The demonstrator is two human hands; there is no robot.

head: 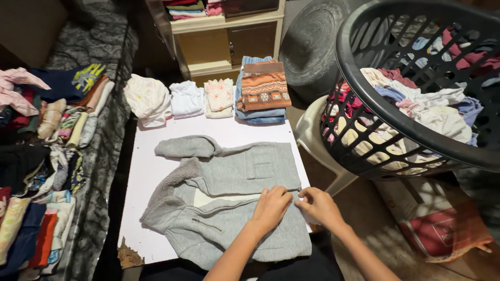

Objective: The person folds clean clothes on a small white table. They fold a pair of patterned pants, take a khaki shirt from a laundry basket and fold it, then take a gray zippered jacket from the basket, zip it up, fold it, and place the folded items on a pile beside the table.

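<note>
— Where did the grey hooded jacket (229, 192) lie?

— Spread flat on the white board (143, 177), front up, hood toward the left edge and hem at the right edge, nearest the person. One sleeve was folded across its far side, probably so the body made a neater shape.

— And the hands?

— Both sat at the hem, side by side at the front opening. The left hand (272, 205) had its fingers curled down onto the fabric, pinching the zip edge as far as I could tell. The right hand (319, 204) was closed likewise on the hem at the board's right edge, seemingly to bring the two halves together.

— What else was about?

— Small folded stacks (208, 96) lined the far edge, kept clear of the working space. A black laundry basket (416, 88), full of mixed clothes, rested on a white plastic chair (315, 138) within easy reach on the right.
</note>
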